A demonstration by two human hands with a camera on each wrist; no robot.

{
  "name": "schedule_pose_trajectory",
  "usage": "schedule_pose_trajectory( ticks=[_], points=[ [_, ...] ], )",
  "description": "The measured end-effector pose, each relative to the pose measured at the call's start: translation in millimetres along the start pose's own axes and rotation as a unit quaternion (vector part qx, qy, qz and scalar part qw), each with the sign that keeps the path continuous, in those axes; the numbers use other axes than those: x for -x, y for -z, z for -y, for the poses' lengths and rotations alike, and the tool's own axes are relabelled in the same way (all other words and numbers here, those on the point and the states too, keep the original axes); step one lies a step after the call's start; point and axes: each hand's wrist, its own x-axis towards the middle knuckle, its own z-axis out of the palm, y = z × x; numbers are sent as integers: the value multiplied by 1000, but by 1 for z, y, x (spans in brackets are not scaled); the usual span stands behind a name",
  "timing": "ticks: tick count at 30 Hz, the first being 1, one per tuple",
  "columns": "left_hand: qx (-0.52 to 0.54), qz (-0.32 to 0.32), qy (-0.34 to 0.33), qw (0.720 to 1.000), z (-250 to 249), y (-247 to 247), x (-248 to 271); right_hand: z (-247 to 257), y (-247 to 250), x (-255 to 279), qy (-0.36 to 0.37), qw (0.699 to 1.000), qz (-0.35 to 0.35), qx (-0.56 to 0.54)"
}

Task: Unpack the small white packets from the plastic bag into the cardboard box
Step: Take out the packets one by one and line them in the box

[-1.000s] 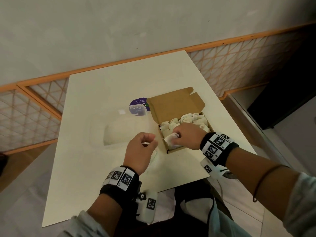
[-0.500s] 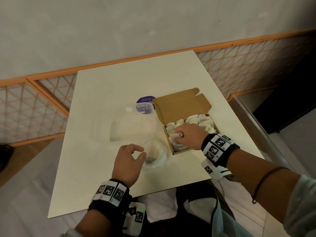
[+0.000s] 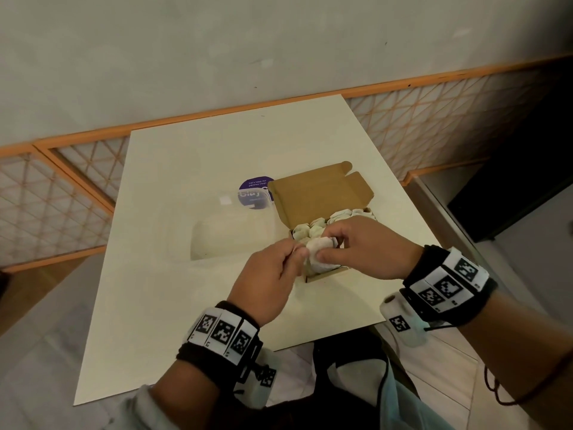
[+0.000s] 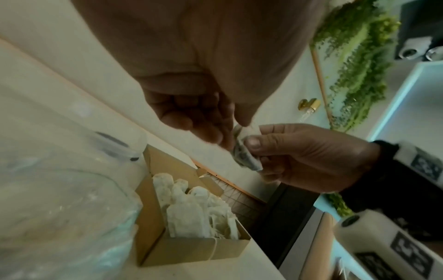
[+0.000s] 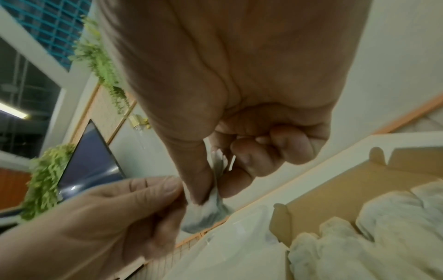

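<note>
One small white packet (image 3: pixel 319 260) hangs above the near end of the open cardboard box (image 3: pixel 313 197), held between both hands. My right hand (image 3: pixel 329 247) pinches it with thumb and curled fingers; the right wrist view shows this packet (image 5: pixel 208 210) under the thumb. My left hand (image 3: pixel 296 251) pinches the packet's left edge. In the left wrist view the packet (image 4: pixel 244 151) sits between my left fingertips (image 4: pixel 215 132) and my right hand (image 4: pixel 299 157). Several white packets (image 3: pixel 339 216) fill the box. The clear plastic bag (image 3: pixel 229 234) lies flat left of the box.
A round purple sticker (image 3: pixel 253 193) is on the cream table (image 3: pixel 186 321), partly behind the box lid. An orange-framed lattice rail (image 3: pixel 62 197) borders the table at the back and left. The table's right edge (image 3: pixel 412 218) runs close to the box.
My left hand left the plastic bag on the table and rose to the right hand. The right hand lifted out of the box's near end with a packet, which both hands now hold.
</note>
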Motion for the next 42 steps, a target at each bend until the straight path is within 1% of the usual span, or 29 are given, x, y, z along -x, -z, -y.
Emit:
schedule_pose_trajectory(
  ticks=[1, 3, 6, 9, 11, 14, 18, 21, 25, 31, 34, 36, 40, 42],
  points=[
    [-18, -10, -13, 1000, 1, 2, 0, 0, -1, 1, -2, 1000, -6, 11],
    [-10, -31, -19, 999, -1, 8, -1, 2, -3, 3, -2, 999, -11, 32],
    [45, -56, -17, 997, -5, 13, -3, 9, -7, 7, 16, 999, -1, 33],
    [92, -65, -4, 994, -5, 15, -6, 18, -11, 11, 27, 999, -1, 23],
    [107, -59, 6, 992, -4, 15, -6, 21, -13, 13, 27, 999, -1, 17],
    [143, -47, 38, 988, -4, 19, -1, 19, -14, 16, 23, 1000, -4, -3],
    [163, 22, 54, 985, -7, 23, 4, 17, -13, 16, 8, 1000, -14, -1],
    [158, 47, 56, 985, -4, 20, 5, 18, -12, 16, 10, 1000, -7, -9],
    [113, 19, 32, 993, 0, 19, 2, 17, -14, 17, 8, 1000, -4, -9],
    [86, 4, 36, 996, 2, 26, -1, 12, -20, 19, 27, 999, -1, 34],
    [101, -10, 36, 994, 0, 26, -5, 16, -26, 23, 71, 997, -8, 42],
    [115, -4, 47, 992, 3, 22, -6, 21, -27, 25, 84, 996, -24, 18],
    [117, 38, 102, 987, 15, 9, -4, 25, -23, 20, 64, 992, -92, -57],
    [119, 52, 113, 985, 18, 3, -1, 25, -21, 17, 46, 987, -109, -110]
  ],
)
